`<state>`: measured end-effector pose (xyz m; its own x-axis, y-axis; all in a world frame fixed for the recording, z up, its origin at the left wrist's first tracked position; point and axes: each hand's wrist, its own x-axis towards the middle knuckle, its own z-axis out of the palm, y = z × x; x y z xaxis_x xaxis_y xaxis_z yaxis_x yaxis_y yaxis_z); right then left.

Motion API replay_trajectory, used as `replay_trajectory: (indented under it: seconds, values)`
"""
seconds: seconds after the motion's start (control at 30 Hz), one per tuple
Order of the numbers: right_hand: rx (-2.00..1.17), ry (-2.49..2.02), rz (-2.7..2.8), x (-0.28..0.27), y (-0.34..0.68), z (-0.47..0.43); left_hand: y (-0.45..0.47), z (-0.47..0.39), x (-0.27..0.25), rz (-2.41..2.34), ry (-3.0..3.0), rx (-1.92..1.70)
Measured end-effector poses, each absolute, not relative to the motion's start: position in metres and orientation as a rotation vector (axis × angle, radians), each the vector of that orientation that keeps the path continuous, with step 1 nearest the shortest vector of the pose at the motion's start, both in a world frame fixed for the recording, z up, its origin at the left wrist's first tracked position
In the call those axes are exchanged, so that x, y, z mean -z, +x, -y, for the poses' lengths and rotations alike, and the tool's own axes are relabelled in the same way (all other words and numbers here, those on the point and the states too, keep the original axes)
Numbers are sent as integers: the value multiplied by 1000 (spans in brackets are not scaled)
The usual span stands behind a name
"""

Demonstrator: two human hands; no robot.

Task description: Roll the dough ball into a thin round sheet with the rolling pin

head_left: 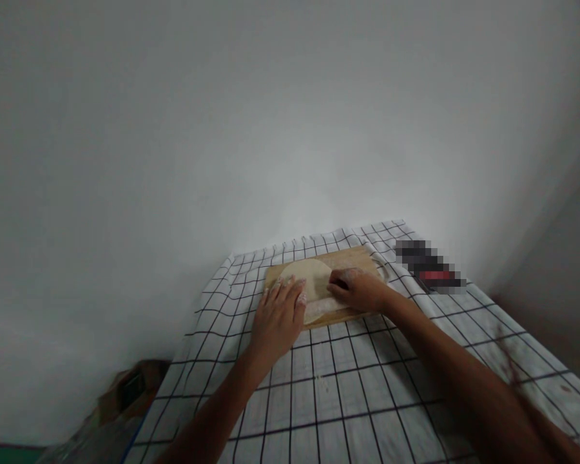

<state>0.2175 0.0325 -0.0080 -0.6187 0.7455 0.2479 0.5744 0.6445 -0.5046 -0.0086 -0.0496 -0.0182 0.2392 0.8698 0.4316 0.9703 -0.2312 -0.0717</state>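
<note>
A pale, flat, rounded sheet of dough (pixel 312 276) lies on a wooden board (pixel 352 258). My left hand (pixel 280 309) rests palm down on the left part of the sheet, its fingers stretched out and dusted with flour. At the right edge of the dough is my right hand (pixel 355 288), closed, with the fingers curled toward the thumb. Whether any dough is pinched between those fingers is hidden. A whitish, floury band runs across the lower part of the sheet between my hands.
Under the board, a white cloth with dark grid lines (pixel 319 380) covers the table. A blurred-out dark and red object (pixel 430 267) lies on the right side. A plain wall (pixel 290 129) rises behind the table. An open cardboard box (pixel 135 386) stands low at the left.
</note>
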Motion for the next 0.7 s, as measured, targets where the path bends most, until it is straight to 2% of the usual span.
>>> replay_trajectory:
  seconds: [0.2, 0.37, 0.7]
  values:
    - [-491, -738, 2415, 5, 219, -32, -8, 47, 19, 1675, -2191, 432]
    - [-637, -461, 2435, -2, 218, -27, -6, 48, 16, 1694, -2177, 441]
    - [-800, -452, 2398, -4, 213, -22, -4, 49, 14, 1690, -2177, 447]
